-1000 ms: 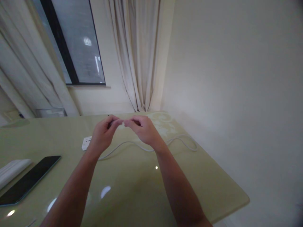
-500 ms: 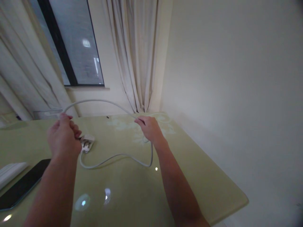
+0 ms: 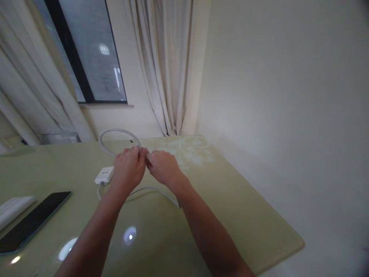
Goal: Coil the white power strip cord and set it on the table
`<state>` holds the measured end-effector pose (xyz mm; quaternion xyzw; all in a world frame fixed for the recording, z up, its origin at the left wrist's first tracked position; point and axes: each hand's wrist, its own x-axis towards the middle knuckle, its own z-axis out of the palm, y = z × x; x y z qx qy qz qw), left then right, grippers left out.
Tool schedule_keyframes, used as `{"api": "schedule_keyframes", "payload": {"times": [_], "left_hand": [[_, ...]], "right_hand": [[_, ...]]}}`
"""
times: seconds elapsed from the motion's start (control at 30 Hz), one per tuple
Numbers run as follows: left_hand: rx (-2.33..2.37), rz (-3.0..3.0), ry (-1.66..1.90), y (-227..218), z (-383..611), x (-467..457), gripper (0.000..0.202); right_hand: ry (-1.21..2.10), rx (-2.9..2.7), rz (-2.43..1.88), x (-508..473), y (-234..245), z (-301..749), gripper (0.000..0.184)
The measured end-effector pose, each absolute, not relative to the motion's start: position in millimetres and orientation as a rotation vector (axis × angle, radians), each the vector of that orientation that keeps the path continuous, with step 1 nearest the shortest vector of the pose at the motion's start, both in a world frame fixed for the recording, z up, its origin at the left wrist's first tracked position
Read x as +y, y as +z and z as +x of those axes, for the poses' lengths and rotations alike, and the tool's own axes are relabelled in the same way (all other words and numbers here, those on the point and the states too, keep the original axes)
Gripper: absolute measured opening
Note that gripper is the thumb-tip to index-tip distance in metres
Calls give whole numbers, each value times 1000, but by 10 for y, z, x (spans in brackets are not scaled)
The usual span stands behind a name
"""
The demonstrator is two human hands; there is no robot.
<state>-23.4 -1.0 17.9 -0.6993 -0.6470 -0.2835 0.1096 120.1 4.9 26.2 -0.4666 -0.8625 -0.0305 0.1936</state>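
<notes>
My left hand [image 3: 128,167] and my right hand [image 3: 162,166] meet fingertip to fingertip above the pale green table [image 3: 236,215], both pinched on a white cable [image 3: 115,132]. The cable rises in a loop up and to the left of my left hand. Another stretch of it runs under my wrists and curves back to a white power strip [image 3: 104,174] lying flat just left of my left hand.
A dark tablet [image 3: 31,223] lies near the table's left front, with a white folded object [image 3: 14,207] beside it at the left edge. Curtains [image 3: 164,65] and a window [image 3: 89,57] stand behind the table; a plain wall is on the right.
My hands were spread apart with the cable stretched in a wide arc; they have come together in the middle, and the arc has closed into a small loop.
</notes>
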Motion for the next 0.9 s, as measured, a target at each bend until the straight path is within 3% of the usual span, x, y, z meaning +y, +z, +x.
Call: {"api": "schedule_keyframes", "payload": {"times": [0.13,0.23,0.3,0.37,0.6,0.8,0.9], "left_hand": [[-2005,-2050,-692,179,-213,-65,45],[-2043,-2127,-785,155,-272,-23,43],[-2019,-2238,-1037,163,-340,23,41],[-2061,-2261,-1401,205,-418,56,36],[-2304,-1600,-2712,382,-644,13,18],[-1973,-1277,-3274,492,-716,-11,30],[-1909,-1062,-3451,570,-727,-45,35]], "right_hand": [[19,-2393,-1295,85,262,1201,28],[108,-2329,-1314,149,254,1283,17],[137,-2267,-1353,201,245,1383,19],[196,-2237,-1388,246,244,1498,32],[444,-2292,-1311,187,326,1675,68],[451,-2316,-1523,121,358,1688,76],[668,-2344,-1517,215,266,1683,64]]}}
